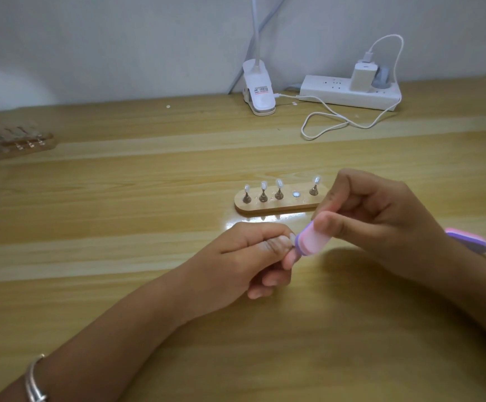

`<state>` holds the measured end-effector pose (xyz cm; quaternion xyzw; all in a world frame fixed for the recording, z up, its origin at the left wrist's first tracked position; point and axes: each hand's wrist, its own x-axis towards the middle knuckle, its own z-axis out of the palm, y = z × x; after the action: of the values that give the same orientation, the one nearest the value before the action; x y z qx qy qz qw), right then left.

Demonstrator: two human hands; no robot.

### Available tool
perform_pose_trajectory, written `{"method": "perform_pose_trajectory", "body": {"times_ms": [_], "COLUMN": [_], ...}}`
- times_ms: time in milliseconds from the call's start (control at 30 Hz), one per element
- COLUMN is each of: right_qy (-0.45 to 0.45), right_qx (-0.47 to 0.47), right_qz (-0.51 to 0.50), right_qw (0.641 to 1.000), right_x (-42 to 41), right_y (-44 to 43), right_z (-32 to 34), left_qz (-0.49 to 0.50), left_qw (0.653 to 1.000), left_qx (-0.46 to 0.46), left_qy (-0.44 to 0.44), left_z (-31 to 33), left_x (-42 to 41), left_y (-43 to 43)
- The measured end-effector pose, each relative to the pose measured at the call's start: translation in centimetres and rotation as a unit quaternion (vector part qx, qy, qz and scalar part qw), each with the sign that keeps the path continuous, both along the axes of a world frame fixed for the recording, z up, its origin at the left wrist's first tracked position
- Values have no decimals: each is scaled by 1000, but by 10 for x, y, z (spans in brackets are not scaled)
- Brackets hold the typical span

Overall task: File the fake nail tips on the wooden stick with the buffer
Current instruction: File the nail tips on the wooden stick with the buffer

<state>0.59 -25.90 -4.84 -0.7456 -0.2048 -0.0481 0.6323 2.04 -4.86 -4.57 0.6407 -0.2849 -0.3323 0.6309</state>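
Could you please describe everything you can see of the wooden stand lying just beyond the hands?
The wooden stand is a pale, oblong block with rounded ends, lying flat on the table. Four upright metal pegs rise from it, each topped by a pale nail tip; the fourth spot from the left shows only a silvery disc. The right hand hides its right end.

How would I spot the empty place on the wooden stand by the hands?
In the middle of the table lies an oblong wooden stand with a row of upright pegs topped by nail tips. The empty place is fourth from the left: a flat silver disc, while its neighbours all stand up.
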Motion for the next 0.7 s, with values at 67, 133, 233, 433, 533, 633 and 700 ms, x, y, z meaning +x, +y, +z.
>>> {"method": "perform_pose_trajectory", "body": {"times_ms": [67, 133, 233, 433, 533, 633, 700], "right_qy": [-2, -21, -14, -24, -12, -29, -23], "right_qx": [-5, -34, -10, -32, -3, -40, -35], "right_qz": [10, 21, -1, 16, 7, 27, 16], "right_qw": [1000, 999, 1000, 999, 1000, 998, 999], "right_x": [-3, -5, 0, 0, 2, -3, 0], "right_y": [3, 6, 0, 2, -1, 5, 1], "right_z": [-2, -2, 0, 0, 0, -3, -1], "left_qz": [-1, 2, 1, 5, 1, 5, 5], "left_qw": [1000, 1000, 1000, 1000, 1000, 1000, 1000], "left_qx": [1, 0, -3, -2, -3, -5, -6], "left_qy": [-4, -7, 3, 4, 5, 8, 6], "left_z": [0, -1, 0, 0, 0, -2, -1], "left_x": [0, -1, 0, 0, 0, 0, 0], "left_y": [0, 0, 0, -1, -1, -1, -1]}}
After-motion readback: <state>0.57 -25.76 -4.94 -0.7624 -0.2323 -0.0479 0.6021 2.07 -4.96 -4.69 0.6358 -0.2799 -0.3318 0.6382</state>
